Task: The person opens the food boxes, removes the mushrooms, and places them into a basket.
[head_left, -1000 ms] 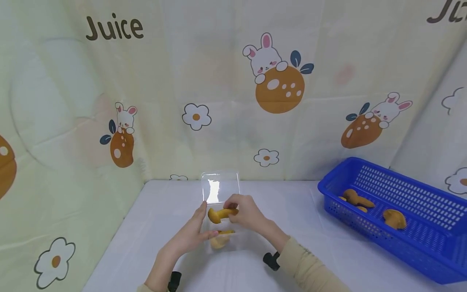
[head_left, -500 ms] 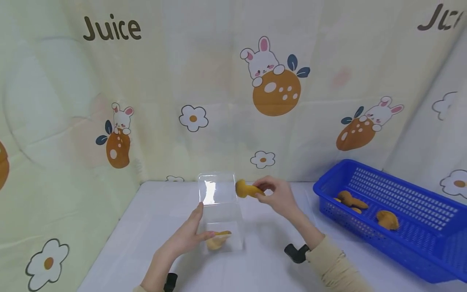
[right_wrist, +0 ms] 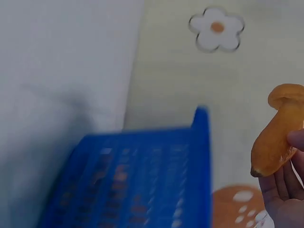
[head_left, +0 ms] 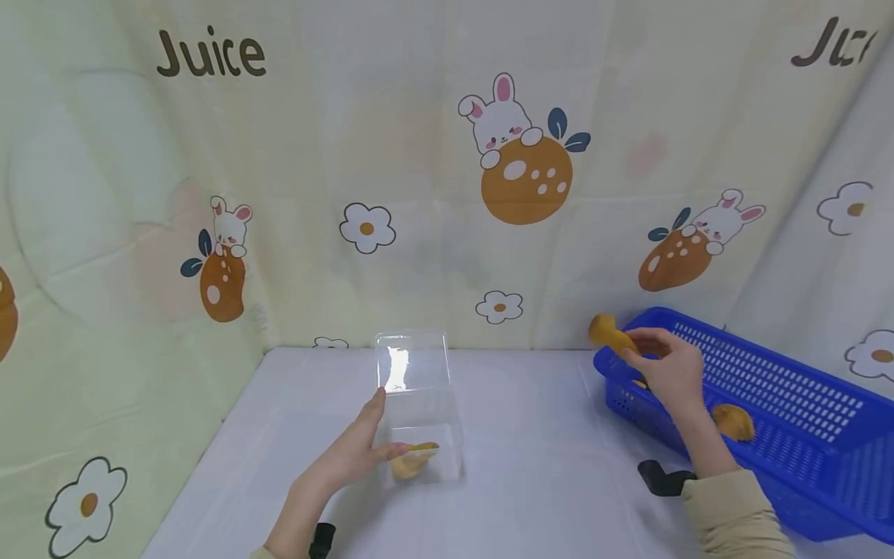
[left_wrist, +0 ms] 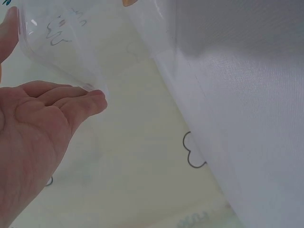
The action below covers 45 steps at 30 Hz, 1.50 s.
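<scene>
My right hand (head_left: 669, 371) pinches a yellow-brown mushroom (head_left: 606, 332) by its stem, above the near-left end of the blue plastic basket (head_left: 803, 473). In the right wrist view, the mushroom (right_wrist: 278, 135) shows its rounded cap and thick stem between thumb and fingers. At the table's middle is a clear hinged plastic box (head_left: 447, 423), its lid (head_left: 426, 361) raised at the back. My left hand (head_left: 342, 458) rests along the box's left side, fingers straight and thumb over the front part. Another mushroom (head_left: 410, 464) lies inside the box, partly hidden by the thumb.
Inside the basket, one mushroom (head_left: 733, 421) shows in the open, with others mostly hidden behind my right hand. A white cloth covers the table (head_left: 531, 466). A printed curtain (head_left: 419, 272) hangs behind its far edge.
My right hand has lifted the mushroom out from over the clear box and carried it right to the blue basket. The left hand has stayed at the box.
</scene>
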Each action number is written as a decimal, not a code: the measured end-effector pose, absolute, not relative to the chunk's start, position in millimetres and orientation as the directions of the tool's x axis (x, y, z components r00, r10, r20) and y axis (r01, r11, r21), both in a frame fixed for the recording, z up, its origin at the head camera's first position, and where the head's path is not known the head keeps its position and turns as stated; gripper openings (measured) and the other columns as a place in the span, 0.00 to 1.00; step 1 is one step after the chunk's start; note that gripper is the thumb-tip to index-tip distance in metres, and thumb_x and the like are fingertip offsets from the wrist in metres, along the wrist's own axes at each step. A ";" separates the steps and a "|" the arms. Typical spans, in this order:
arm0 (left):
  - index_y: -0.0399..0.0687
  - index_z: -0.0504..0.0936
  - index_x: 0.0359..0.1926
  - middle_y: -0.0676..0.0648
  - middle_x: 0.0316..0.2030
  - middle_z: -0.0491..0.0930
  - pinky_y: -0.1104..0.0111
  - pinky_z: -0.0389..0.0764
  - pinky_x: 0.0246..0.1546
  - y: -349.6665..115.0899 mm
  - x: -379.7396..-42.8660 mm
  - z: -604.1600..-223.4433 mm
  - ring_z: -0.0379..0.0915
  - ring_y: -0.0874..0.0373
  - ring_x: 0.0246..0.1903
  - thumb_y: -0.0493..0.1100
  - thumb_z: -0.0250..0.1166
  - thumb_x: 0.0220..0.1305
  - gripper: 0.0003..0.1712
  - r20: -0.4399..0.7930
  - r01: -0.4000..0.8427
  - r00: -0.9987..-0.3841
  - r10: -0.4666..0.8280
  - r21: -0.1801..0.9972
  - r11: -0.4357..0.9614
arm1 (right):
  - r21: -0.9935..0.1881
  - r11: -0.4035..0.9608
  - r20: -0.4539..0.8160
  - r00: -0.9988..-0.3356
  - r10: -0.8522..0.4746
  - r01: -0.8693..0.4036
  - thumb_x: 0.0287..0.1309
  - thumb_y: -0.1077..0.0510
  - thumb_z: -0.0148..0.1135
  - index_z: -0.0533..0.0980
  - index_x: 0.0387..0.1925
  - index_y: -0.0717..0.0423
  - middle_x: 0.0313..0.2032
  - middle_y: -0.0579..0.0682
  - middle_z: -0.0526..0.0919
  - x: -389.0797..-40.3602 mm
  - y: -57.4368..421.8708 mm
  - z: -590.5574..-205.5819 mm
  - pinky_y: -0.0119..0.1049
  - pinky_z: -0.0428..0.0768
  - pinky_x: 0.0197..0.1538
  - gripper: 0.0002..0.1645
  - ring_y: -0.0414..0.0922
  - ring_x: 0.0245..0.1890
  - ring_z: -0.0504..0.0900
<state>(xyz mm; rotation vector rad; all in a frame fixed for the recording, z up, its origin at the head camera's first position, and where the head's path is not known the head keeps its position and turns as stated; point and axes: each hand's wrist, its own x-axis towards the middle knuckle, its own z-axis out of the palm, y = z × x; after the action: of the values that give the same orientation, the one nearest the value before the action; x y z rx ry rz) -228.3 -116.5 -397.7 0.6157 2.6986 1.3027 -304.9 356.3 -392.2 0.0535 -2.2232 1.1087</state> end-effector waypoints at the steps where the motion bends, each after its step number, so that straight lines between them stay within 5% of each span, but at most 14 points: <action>1: 0.30 0.40 0.69 0.34 0.69 0.40 0.49 0.42 0.64 -116.8 -228.3 -397.8 0.34 0.42 0.68 0.48 0.65 0.58 0.53 0.097 0.317 -0.917 0.388 0.766 0.558 | -0.702 0.656 0.557 -0.787 0.266 -0.276 0.48 0.48 0.69 0.80 0.43 0.53 0.36 0.48 0.82 -312.0 370.8 -404.5 0.18 0.75 0.33 0.20 0.34 0.34 0.77; 8: 0.31 0.40 0.69 0.34 0.69 0.40 0.49 0.42 0.64 -117.6 -229.4 -399.6 0.34 0.41 0.68 0.48 0.65 0.58 0.53 0.082 0.307 -0.919 0.386 0.763 0.569 | -0.691 0.709 0.513 -0.786 0.344 -0.141 0.49 0.38 0.65 0.79 0.44 0.47 0.37 0.48 0.81 -321.6 407.8 -445.4 0.19 0.74 0.32 0.24 0.39 0.36 0.75; 24: 0.30 0.40 0.69 0.33 0.69 0.41 0.49 0.43 0.64 -118.2 -227.0 -399.4 0.34 0.41 0.68 0.46 0.65 0.59 0.52 0.075 0.303 -0.920 0.386 0.761 0.574 | -0.798 0.542 0.543 -0.705 0.456 -0.263 0.49 0.57 0.70 0.79 0.46 0.55 0.38 0.50 0.82 -307.5 370.5 -422.6 0.17 0.72 0.38 0.20 0.34 0.35 0.76; 28: 0.31 0.40 0.70 0.34 0.69 0.41 0.49 0.43 0.64 -117.7 -227.2 -399.1 0.34 0.41 0.68 0.46 0.65 0.59 0.52 0.074 0.303 -0.920 0.385 0.757 0.579 | -0.795 0.443 0.586 -0.712 0.386 -0.414 0.48 0.61 0.70 0.80 0.44 0.58 0.37 0.50 0.82 -298.9 338.3 -401.5 0.18 0.74 0.39 0.18 0.34 0.35 0.77; 35: 0.31 0.40 0.70 0.34 0.69 0.40 0.49 0.43 0.64 -115.7 -229.9 -400.6 0.34 0.41 0.68 0.47 0.64 0.59 0.52 0.074 0.308 -0.917 0.391 0.754 0.581 | -0.775 0.404 0.595 -0.776 0.208 -0.486 0.52 0.69 0.64 0.76 0.42 0.71 0.38 0.62 0.81 -276.1 261.4 -353.2 0.23 0.75 0.44 0.15 0.36 0.35 0.78; 39: 0.31 0.39 0.70 0.34 0.69 0.40 0.49 0.44 0.64 -115.3 -230.6 -400.6 0.34 0.41 0.68 0.46 0.64 0.59 0.52 0.064 0.304 -0.920 0.388 0.742 0.598 | -0.779 0.324 0.567 -0.823 0.002 -0.536 0.52 0.72 0.63 0.76 0.42 0.73 0.39 0.65 0.80 -266.9 211.7 -343.2 0.31 0.76 0.48 0.14 0.44 0.37 0.80; 45: 0.32 0.39 0.70 0.34 0.69 0.40 0.48 0.44 0.64 -114.9 -231.5 -400.1 0.34 0.41 0.68 0.47 0.64 0.59 0.52 0.064 0.303 -0.920 0.386 0.741 0.600 | -0.815 0.296 0.379 -0.845 -0.377 -0.498 0.54 0.67 0.62 0.79 0.39 0.64 0.38 0.55 0.82 -271.6 145.6 -365.3 0.34 0.79 0.43 0.09 0.44 0.36 0.81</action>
<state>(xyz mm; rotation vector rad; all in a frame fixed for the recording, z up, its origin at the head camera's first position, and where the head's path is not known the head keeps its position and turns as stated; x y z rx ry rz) -231.5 -114.9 -400.1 0.5870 2.7162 1.2283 -271.6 145.6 -365.3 0.8259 -2.4344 1.5976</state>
